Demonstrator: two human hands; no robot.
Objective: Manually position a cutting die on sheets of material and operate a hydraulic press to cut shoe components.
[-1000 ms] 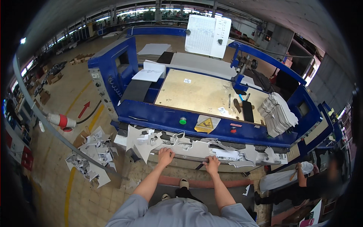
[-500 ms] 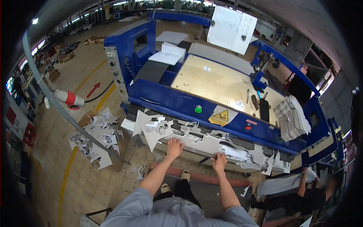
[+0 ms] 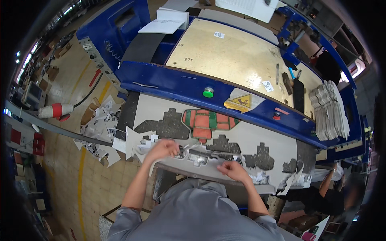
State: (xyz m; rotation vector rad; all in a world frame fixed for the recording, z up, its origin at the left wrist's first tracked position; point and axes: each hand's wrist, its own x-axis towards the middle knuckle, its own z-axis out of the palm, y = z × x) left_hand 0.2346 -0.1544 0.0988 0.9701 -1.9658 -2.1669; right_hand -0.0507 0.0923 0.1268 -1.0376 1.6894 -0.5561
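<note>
A pale grey board sheet (image 3: 149,105) with shaped cut-outs lies in front of the blue machine, dark surface showing through its openings. On it rests a cutting die (image 3: 201,121) with red pads and green edges. My left hand (image 3: 164,149), smeared by motion, is over crumpled offcuts at the left; its grip is unclear. My right hand (image 3: 234,170) is closed, fingers curled, at the sheet's front strip (image 3: 181,162). What it holds, if anything, is hidden. White scraps (image 3: 259,177) lie right of it.
The blue press beam (image 3: 161,78) crosses behind, with a green button (image 3: 208,92) and a red button (image 3: 276,115). A stack of grey pieces (image 3: 329,110) stands at right. Offcuts (image 3: 102,130) pile on the floor at left. Another person (image 3: 335,193) works at lower right.
My view has moved in closer to the machine. Far more of the cut sheet shows, with the die on it. Both hands have lifted from the front edge.
</note>
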